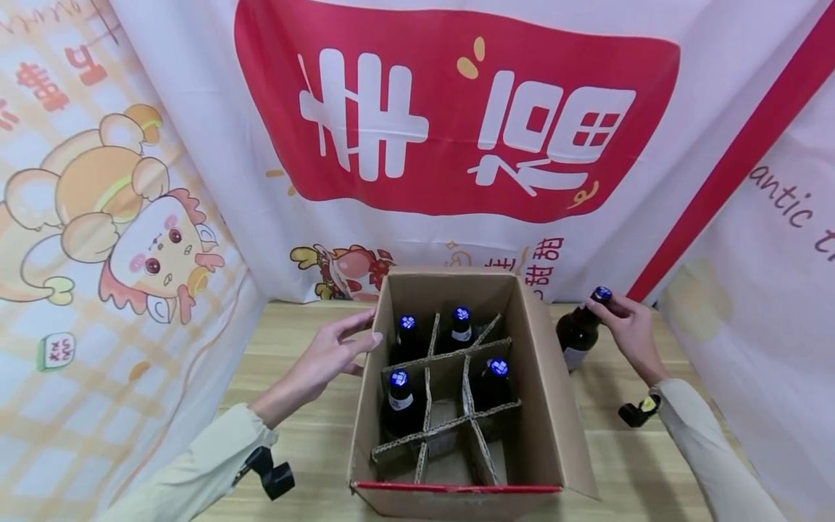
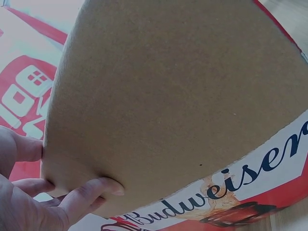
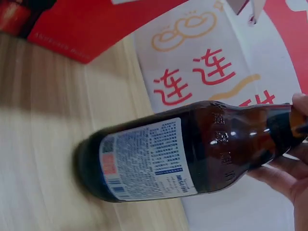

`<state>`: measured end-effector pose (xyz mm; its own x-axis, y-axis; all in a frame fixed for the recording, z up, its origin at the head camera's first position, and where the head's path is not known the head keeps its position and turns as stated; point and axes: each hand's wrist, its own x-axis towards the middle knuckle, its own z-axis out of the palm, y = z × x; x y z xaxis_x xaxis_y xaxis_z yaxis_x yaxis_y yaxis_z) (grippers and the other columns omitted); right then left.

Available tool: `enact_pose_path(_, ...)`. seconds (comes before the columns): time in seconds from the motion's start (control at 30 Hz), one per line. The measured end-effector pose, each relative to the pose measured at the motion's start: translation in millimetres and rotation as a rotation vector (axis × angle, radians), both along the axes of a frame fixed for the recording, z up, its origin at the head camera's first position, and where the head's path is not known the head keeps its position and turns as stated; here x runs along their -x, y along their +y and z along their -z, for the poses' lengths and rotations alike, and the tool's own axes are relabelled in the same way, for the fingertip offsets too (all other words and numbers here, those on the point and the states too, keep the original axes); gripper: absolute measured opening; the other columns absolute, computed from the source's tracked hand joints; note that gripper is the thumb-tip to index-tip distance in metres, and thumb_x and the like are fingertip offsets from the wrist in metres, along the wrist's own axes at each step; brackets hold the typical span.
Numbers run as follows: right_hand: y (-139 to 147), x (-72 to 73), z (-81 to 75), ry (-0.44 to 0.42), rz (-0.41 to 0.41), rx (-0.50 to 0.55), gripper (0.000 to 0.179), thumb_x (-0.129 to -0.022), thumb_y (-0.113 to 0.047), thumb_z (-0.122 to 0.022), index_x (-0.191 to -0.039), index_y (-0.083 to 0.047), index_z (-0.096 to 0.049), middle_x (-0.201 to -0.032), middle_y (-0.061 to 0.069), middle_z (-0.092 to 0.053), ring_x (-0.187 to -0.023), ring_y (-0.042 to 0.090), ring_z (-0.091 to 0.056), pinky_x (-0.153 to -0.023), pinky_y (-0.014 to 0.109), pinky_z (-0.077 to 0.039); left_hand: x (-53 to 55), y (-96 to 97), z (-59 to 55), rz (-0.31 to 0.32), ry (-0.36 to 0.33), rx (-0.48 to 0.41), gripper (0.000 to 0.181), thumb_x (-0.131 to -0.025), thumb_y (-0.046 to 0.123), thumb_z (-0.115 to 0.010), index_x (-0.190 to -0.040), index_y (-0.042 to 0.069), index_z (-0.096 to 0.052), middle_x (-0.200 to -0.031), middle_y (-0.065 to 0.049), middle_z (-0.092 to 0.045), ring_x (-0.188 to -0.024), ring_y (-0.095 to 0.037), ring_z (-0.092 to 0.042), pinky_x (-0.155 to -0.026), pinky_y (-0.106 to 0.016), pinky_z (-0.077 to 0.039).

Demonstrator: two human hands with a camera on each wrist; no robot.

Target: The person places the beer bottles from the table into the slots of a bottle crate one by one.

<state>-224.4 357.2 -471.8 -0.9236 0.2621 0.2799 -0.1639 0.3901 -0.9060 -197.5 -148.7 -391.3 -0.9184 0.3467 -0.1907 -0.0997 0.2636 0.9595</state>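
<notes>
My right hand (image 1: 629,337) grips a brown glass beer bottle (image 1: 577,333) by its neck, right of the box. In the right wrist view the beer bottle (image 3: 144,159) has a white back label, its base close over the wooden table. A cardboard beer box (image 1: 457,491) stands open in the middle, split by cardboard dividers (image 1: 450,355). Several blue-capped bottles (image 1: 399,406) fill the far and middle cells; the middle centre cell and the front cells hold none. My left hand (image 2: 62,197) pinches the plain brown flap (image 2: 168,96) at the box's left side.
The wooden table (image 1: 300,420) extends on both sides of the box. Behind it hangs a printed cloth (image 1: 274,239), with more cloth walls left and right. The right flap (image 1: 564,406) of the box juts outward toward the bottle. Camera straps circle both wrists.
</notes>
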Motion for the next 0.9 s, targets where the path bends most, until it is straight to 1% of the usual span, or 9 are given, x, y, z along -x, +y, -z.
enact_pose_path(0.1,6.5,2.3,4.1,-0.031,-0.004,0.068,0.034,-0.096,-0.012,-0.077,-0.118,0.013,-0.071,-0.089,-0.01,-0.08,-0.08,-0.003,-0.073,-0.07,0.021,-0.064,0.3,-0.8,0.2,0.002,-0.001,0.005,0.068,-0.103,0.023,-0.065,-0.162,0.008,-0.035,-0.17,-0.023,-0.024,-0.132,-0.046,-0.058,-0.087,-0.04,-0.065)
enact_pose_path(0.13,8.7,2.6,5.5,-0.042,-0.003,0.091,0.033,-0.096,-0.013,-0.077,-0.117,0.011,-0.073,-0.088,-0.013,-0.08,-0.079,-0.003,-0.073,-0.068,0.022,-0.064,0.1,-1.0,0.2,0.002,-0.003,0.006,0.068,-0.103,0.023,-0.065,-0.163,0.008,-0.035,-0.17,-0.023,-0.024,-0.132,-0.046,-0.058,-0.087,-0.04,-0.065)
enact_pose_path(0.23,14.0,3.1,5.0,-0.035,-0.021,0.203,0.024,-0.095,-0.01,-0.078,-0.115,0.002,-0.077,-0.089,-0.012,-0.08,-0.079,-0.001,-0.075,-0.067,0.022,-0.064,0.1,-1.1,0.2,-0.001,-0.007,0.004,0.068,-0.103,0.023,-0.065,-0.162,0.008,-0.036,-0.17,-0.023,-0.024,-0.132,-0.046,-0.058,-0.087,-0.04,-0.065)
enact_pose_path(0.33,15.6,1.8,-6.0,0.005,-0.062,0.333,0.014,-0.094,-0.004,-0.077,-0.108,-0.007,-0.08,-0.091,-0.007,-0.081,-0.079,0.003,-0.077,-0.067,0.023,-0.064,0.5,-0.8,-0.1,-0.004,-0.004,0.006,0.068,-0.103,0.023,-0.066,-0.162,0.008,-0.036,-0.17,-0.023,-0.025,-0.132,-0.046,-0.058,-0.089,-0.041,-0.065)
enact_pose_path(0.47,13.4,-2.2,-30.2,0.048,-0.096,0.421,0.02,-0.094,0.002,-0.073,-0.105,-0.015,-0.079,-0.09,-0.005,-0.081,-0.077,0.006,-0.077,-0.065,0.023,-0.063,1.7,-0.1,-0.5,-0.004,0.001,0.008,0.068,-0.103,0.022,-0.065,-0.162,0.006,-0.036,-0.17,-0.024,-0.025,-0.132,-0.047,-0.058,-0.09,-0.043,-0.064)
enact_pose_path(0.57,8.8,-6.2,-51.9,0.053,-0.081,0.409,0.023,-0.094,0.003,-0.073,-0.105,-0.017,-0.076,-0.089,-0.008,-0.081,-0.073,0.004,-0.077,-0.062,0.021,-0.062,2.4,-0.1,-0.5,-0.001,0.001,0.009,0.068,-0.103,0.022,-0.065,-0.162,0.006,-0.036,-0.17,-0.024,-0.024,-0.132,-0.047,-0.058,-0.09,-0.043,-0.064)
enact_pose_path(0.7,1.6,-12.4,-80.9,0.053,-0.059,0.341,0.022,-0.093,0.0,-0.076,-0.104,-0.02,-0.078,-0.087,-0.011,-0.08,-0.069,0.002,-0.076,-0.06,0.019,-0.062,3.1,-0.9,0.5,0.0,-0.005,0.001,0.069,-0.103,0.023,-0.065,-0.162,0.006,-0.035,-0.17,-0.025,-0.023,-0.133,-0.047,-0.058,-0.09,-0.042,-0.064)
enact_pose_path(0.83,-3.4,-17.9,-105.1,0.059,-0.055,0.257,0.02,-0.093,-0.005,-0.078,-0.104,-0.021,-0.079,-0.087,-0.012,-0.08,-0.068,0.002,-0.075,-0.06,0.018,-0.062,2.5,-1.0,1.1,-0.003,-0.007,-0.003,0.068,-0.103,0.023,-0.066,-0.162,0.007,-0.035,-0.17,-0.024,-0.024,-0.134,-0.047,-0.056,-0.09,-0.043,-0.064)
enact_pose_path(0.9,-5.3,-19.6,-115.4,0.064,-0.055,0.245,0.018,-0.093,-0.006,-0.078,-0.107,-0.018,-0.079,-0.088,-0.011,-0.08,-0.069,0.002,-0.074,-0.061,0.017,-0.061,1.6,-1.3,0.5,0.0,-0.007,-0.002,0.068,-0.103,0.023,-0.065,-0.163,0.008,-0.035,-0.17,-0.023,-0.024,-0.135,-0.047,-0.056,-0.09,-0.043,-0.064)
